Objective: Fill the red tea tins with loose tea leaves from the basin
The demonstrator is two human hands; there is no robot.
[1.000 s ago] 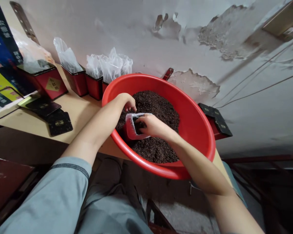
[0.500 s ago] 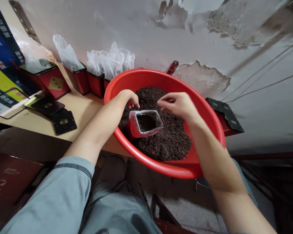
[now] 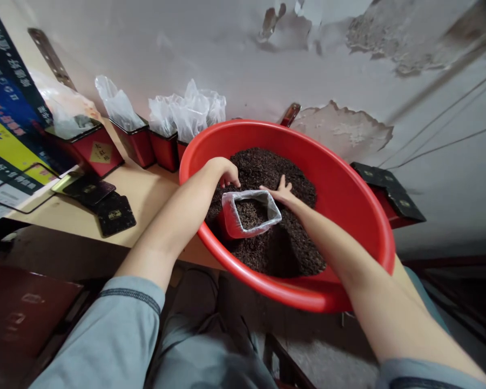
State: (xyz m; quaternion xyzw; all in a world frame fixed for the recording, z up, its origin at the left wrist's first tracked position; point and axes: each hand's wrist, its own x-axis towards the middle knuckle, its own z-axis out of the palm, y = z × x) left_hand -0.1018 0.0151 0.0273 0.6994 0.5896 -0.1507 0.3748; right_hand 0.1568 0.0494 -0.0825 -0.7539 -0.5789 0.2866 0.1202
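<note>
A big red basin holds a heap of dark loose tea leaves. A small red box lined with a clear plastic bag stands in the leaves, partly filled. My left hand grips the box's far left rim, fingers curled. My right hand lies low against the leaves right beside the box's far right corner, fingers spread and partly buried.
Several red boxes with plastic liners line the wall on the wooden table. Dark lids lie on the table at left. A printed carton stands far left. Another lidded red box sits behind the basin.
My right hand lifted out of the box, hovered above the leaves, then dropped into the leaves beside the box. The box now holds more leaves. My left hand stayed on the box.
</note>
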